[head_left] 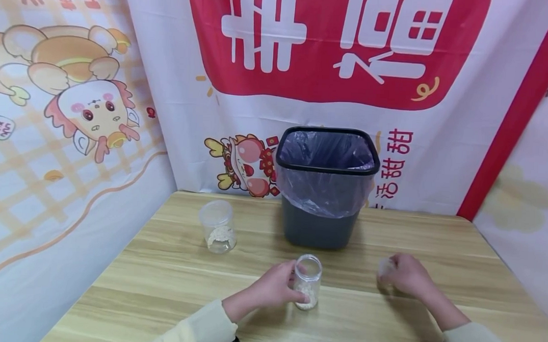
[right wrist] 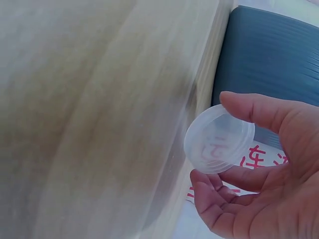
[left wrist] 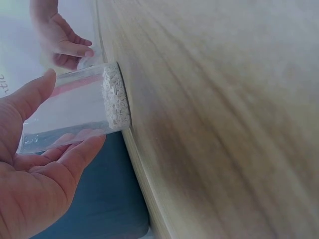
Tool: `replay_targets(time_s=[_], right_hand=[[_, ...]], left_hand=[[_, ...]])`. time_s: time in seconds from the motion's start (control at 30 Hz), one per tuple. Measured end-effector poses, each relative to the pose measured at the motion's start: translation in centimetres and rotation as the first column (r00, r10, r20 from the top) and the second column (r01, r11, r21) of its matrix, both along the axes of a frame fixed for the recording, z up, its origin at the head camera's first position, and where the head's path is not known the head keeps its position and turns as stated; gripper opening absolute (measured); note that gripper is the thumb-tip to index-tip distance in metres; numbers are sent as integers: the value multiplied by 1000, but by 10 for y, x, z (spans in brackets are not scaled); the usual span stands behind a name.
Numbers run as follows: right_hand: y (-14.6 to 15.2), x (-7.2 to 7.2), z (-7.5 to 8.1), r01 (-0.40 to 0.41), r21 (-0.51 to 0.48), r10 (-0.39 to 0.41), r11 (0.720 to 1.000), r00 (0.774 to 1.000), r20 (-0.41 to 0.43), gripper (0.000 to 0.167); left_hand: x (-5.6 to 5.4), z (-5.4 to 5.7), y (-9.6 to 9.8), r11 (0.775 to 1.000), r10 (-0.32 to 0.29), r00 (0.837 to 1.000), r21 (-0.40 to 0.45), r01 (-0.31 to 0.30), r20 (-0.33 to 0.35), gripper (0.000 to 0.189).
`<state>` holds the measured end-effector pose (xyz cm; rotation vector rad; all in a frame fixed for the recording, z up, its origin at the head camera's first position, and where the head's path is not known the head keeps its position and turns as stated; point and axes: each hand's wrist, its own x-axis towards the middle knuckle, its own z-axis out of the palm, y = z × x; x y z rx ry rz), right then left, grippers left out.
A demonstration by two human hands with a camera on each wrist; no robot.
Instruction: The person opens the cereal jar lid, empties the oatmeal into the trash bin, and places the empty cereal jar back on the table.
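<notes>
My left hand [head_left: 272, 287] grips a clear plastic jar [head_left: 308, 280], thumb on one side and fingers round the other. The jar stands upright on the table with its mouth uncovered. White flaky grains [left wrist: 115, 99] cover its bottom, shown in the left wrist view. Off to the right, my right hand [head_left: 408, 275] pinches a round translucent lid [right wrist: 218, 142] by its rim between thumb and fingers. In the right wrist view the lid is tilted on edge, close over the table.
A second clear jar [head_left: 217, 222] with white grains stands at the back left of the wooden table [head_left: 159, 273]. A dark waste bin [head_left: 318, 229] lined with a plastic bag stands at the back middle. Printed cloth [head_left: 167, 100] hangs behind and at both sides.
</notes>
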<state>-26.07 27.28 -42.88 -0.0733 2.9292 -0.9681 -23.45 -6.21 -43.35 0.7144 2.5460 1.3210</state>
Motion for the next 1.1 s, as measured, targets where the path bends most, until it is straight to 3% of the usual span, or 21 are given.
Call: replay_targets(time_s=[0.4, 0.8, 1.1], right_hand=[[-5, -5, -3, -10, 60, 10, 998, 1000, -10, 76], [-9, -9, -8, -21, 103, 25, 994, 999, -42, 67], [-12, -10, -9, -23, 138, 24, 990, 1000, -7, 61]], left_hand=[[0, -1, 0, 1000, -2, 1000, -7, 2, -5, 52], [0, 0, 0, 1000, 0, 1000, -29, -1, -9, 52], [0, 0, 0, 1000, -4, 1000, -29, 4, -3, 52]])
